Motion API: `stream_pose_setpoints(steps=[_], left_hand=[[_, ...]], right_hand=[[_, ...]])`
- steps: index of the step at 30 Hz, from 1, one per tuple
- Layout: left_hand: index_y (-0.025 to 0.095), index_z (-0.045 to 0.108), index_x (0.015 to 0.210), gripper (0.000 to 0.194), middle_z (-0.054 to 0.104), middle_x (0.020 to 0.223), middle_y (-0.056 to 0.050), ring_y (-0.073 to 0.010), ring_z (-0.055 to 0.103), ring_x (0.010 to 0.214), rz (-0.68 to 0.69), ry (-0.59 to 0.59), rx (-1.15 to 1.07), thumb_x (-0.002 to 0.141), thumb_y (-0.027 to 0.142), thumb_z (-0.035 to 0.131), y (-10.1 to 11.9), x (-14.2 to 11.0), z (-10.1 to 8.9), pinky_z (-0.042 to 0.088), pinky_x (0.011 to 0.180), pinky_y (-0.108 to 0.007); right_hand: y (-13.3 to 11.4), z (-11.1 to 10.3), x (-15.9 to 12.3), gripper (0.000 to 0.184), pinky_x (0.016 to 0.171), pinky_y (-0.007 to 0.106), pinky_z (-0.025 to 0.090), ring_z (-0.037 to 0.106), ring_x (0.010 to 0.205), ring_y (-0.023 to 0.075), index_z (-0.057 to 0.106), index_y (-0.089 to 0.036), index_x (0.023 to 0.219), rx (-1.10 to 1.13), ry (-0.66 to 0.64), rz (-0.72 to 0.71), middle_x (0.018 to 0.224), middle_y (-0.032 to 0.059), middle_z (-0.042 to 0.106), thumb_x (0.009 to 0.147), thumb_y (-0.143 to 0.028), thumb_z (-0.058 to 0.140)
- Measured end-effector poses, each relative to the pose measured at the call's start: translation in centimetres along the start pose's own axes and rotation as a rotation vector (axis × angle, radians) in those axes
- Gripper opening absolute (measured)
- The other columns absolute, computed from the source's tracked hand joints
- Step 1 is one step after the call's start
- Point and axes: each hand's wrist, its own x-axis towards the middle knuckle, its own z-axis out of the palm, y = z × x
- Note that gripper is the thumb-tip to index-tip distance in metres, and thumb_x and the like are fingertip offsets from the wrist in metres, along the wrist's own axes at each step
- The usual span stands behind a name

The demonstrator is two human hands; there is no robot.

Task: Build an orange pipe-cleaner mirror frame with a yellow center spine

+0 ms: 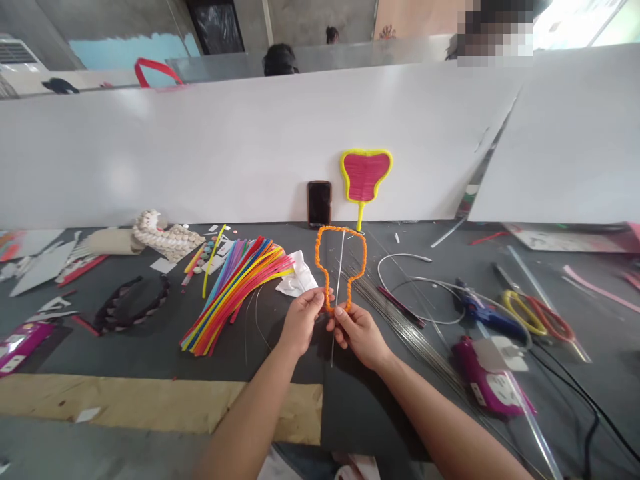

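Observation:
Between my two hands stands an orange twisted frame [365, 251], wide at the top and narrow at the bottom. My left hand [303, 317] pinches its lower left side. With thumb and fingers closed, my right hand [361, 333] grips its lower right side, together with a thin pale stick [341, 270] that runs up through the middle of the frame. Behind it, a fan-shaped piece with a yellow edge and dark pink centre [367, 175] leans on the white board. A phone [319, 203] is propped beside that piece.
Colourful pipe cleaners [235, 293] lie in a bundle at left, near a dark braided ring [133, 303]. Thin wires [400, 327], a blue glue gun [487, 310], scissors [540, 317] and a purple packet [490, 380] lie at right. A white board [210, 153] closes off the back.

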Motion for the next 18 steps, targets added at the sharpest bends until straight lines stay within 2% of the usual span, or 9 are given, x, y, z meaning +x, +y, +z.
stream_pose_setpoints(steps=[5, 10, 18], left_hand=[[0.014, 0.066, 0.086, 0.026, 0.058, 0.072, -0.001, -0.0110, 0.055, 0.059, -0.017, -0.057, -0.136, 0.072, 0.036, 0.070, 0.18, 0.67, -0.27, 0.043, 0.051, -0.022], [0.015, 0.060, 0.071, 0.021, 0.055, 0.068, 0.000, -0.0096, 0.052, 0.060, -0.013, -0.067, -0.154, 0.074, 0.033, 0.069, 0.36, 0.67, -0.29, 0.043, 0.055, -0.021], [0.016, 0.055, 0.068, 0.024, 0.052, 0.065, 0.000, -0.0109, 0.051, 0.059, -0.053, -0.090, -0.185, 0.074, 0.034, 0.068, 0.64, 0.56, 0.00, 0.041, 0.049, -0.021]], right_hand=[[0.08, 0.42, -0.16, 0.035, 0.038, 0.017, 0.038, 0.048, 0.039, 0.0052, 0.052, -0.018, 0.073, -0.015, -0.014, 0.027, 0.062, -0.0011, 0.064, 0.076, -0.051, 0.064], [0.05, 0.52, -0.14, 0.035, 0.038, 0.017, 0.039, 0.048, 0.039, 0.0050, 0.053, -0.018, 0.073, 0.007, -0.010, 0.032, 0.061, -0.0017, 0.064, 0.075, -0.051, 0.065], [0.14, 0.55, -0.12, 0.033, 0.039, 0.017, 0.040, 0.050, 0.041, 0.0057, 0.054, -0.018, 0.073, 0.017, -0.012, 0.044, 0.062, -0.0011, 0.064, 0.075, -0.049, 0.066]])
